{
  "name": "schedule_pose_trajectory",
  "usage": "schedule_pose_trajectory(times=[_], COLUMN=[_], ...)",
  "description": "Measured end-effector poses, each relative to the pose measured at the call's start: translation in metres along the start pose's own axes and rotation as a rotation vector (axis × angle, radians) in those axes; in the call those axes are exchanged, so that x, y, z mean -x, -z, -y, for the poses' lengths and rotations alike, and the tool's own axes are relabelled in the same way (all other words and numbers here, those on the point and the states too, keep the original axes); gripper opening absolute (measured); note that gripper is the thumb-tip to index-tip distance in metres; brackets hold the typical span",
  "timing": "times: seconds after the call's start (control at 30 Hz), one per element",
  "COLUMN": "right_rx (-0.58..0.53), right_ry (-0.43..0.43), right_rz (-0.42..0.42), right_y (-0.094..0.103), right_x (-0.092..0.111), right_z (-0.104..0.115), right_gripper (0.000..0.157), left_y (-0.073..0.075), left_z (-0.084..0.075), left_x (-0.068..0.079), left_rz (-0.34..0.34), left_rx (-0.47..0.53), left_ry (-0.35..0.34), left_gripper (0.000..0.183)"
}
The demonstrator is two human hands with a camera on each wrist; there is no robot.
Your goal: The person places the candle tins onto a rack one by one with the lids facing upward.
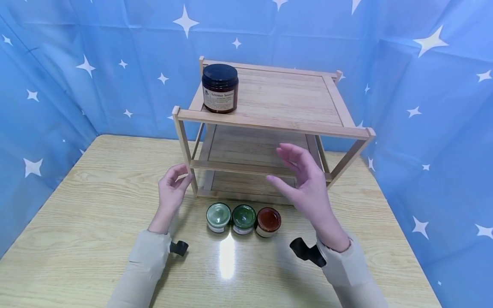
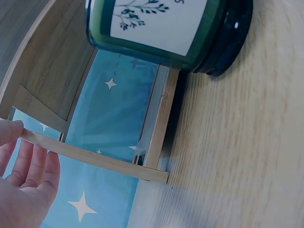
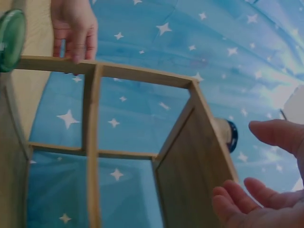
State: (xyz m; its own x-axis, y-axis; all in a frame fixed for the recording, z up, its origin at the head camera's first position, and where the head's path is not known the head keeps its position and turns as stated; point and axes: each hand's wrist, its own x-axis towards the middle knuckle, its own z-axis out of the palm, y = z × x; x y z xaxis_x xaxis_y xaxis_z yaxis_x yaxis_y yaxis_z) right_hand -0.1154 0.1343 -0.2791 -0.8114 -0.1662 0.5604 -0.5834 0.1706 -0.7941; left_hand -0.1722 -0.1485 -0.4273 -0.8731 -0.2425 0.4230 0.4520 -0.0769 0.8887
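A wooden tiered rack [image 1: 277, 124] stands in front of me. My left hand [image 1: 172, 186] pinches its front left post, thumb on one side and fingers on the other in the left wrist view. My right hand [image 1: 306, 184] hovers before the rack's right half, thumb and fingers spread apart, nothing held. Between the hands, close to the rack's lower front edge, stand a pale green jar [image 1: 218, 215], a dark green jar [image 1: 243, 217] and a red-brown jar [image 1: 268, 220] in a row. One green jar [image 2: 152, 28] shows its dark lid toward the tabletop in the left wrist view.
A brown jar [image 1: 220, 96] with a black lid and printed label stands at the left of the rack's top tier. Blue curtains [image 1: 135, 77] with white stars hang behind and beside the wooden table [image 1: 96, 205]. Dark wrist mounts [image 1: 306, 251] stick out inward from both sleeves.
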Motion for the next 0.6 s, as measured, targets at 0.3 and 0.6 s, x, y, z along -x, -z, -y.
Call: schedule_pose_trajectory(times=[0.3, 0.6], right_rx=[0.045, 0.100], right_ry=[-0.108, -0.255], right_rz=[0.036, 0.083], right_y=[0.006, 0.009], right_x=[0.024, 0.049], right_z=[-0.021, -0.046], right_gripper=[0.059, 0.056], left_y=[-0.001, 0.000], left_z=[0.000, 0.001], left_x=[0.000, 0.000], left_rz=[-0.001, -0.002], left_rx=[-0.007, 0.012], left_ry=[0.014, 0.005], left_gripper=[0.025, 0.029])
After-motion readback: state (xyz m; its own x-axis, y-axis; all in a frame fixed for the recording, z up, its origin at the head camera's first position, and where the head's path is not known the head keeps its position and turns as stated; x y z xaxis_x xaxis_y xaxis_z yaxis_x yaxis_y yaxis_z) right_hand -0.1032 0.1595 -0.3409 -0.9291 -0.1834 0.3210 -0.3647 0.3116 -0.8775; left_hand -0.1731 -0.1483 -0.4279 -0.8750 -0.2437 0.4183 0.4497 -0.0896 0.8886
